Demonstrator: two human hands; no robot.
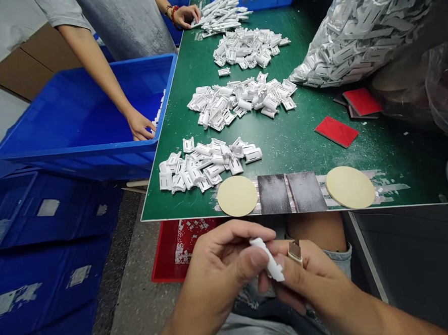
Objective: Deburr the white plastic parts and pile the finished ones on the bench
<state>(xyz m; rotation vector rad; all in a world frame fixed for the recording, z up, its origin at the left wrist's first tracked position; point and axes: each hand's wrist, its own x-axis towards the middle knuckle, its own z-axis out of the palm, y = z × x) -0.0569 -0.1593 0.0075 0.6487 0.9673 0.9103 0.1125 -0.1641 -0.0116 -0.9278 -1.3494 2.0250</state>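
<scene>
A small white plastic part (268, 260) is pinched between both of my hands over my lap, just in front of the table edge. My left hand (226, 268) is closed on one side of it, thumb laid along the part. On the other side my right hand (309, 268) grips it, with some fingertips hidden beneath. A pale band with a dark brown piece (295, 250) sits around a finger of my right hand. Nearest on the table is a pile of similar white curved parts (204, 166), each with a slot.
Two round cream discs (237, 196) and two dark rectangular pads (274, 194) line the table edge. Red pads (336, 131) and a bag of parts (356, 33) lie right. A co-worker's hand (140, 124) reaches into a blue bin (75, 151). Below is a red tray (166, 257).
</scene>
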